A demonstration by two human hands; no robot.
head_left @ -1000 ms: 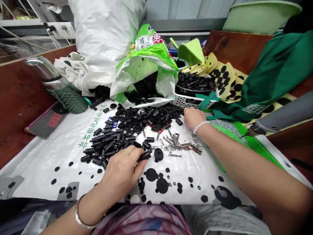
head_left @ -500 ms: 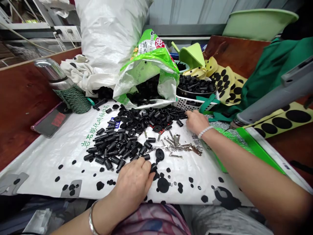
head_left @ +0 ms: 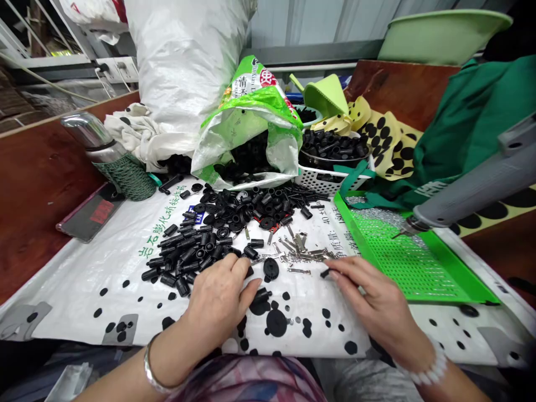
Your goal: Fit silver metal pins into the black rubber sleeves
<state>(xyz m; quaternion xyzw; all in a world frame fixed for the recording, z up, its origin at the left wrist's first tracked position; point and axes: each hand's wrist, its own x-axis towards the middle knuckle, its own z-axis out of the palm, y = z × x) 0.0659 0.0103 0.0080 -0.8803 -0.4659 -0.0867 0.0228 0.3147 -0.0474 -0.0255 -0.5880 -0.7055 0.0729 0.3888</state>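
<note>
Black plastic cylinders (head_left: 190, 251) lie in a loose heap left of the frame's centre, spread on a white sheet (head_left: 117, 245), probably so that single ones can be picked out without digging. The left hand (head_left: 220, 296) rests at the heap's near edge, fingers curled and thumb set forward; a lone cylinder (head_left: 262, 296) lies just beyond the thumb, though whether the fingers grip anything beneath them I cannot tell. In the lower right of the frame, the right hand (head_left: 377, 301) pinches a small black piece (head_left: 325, 273) between thumb and fingertip, a hold that likely suits something so little and leaves its end exposed. Flat metal strips (head_left: 299, 245) are scattered at the centre, apart from most of the cylinders, perhaps to keep the kinds separate. Behind them a green-and-white bag (head_left: 247, 114) gapes toward the near edge, which would let its black contents be reached. At the right, a grey tool (head_left: 469, 192) slants over a green tray (head_left: 473, 287), its thin tip pointing inward, seemingly placed for the right side.
</note>
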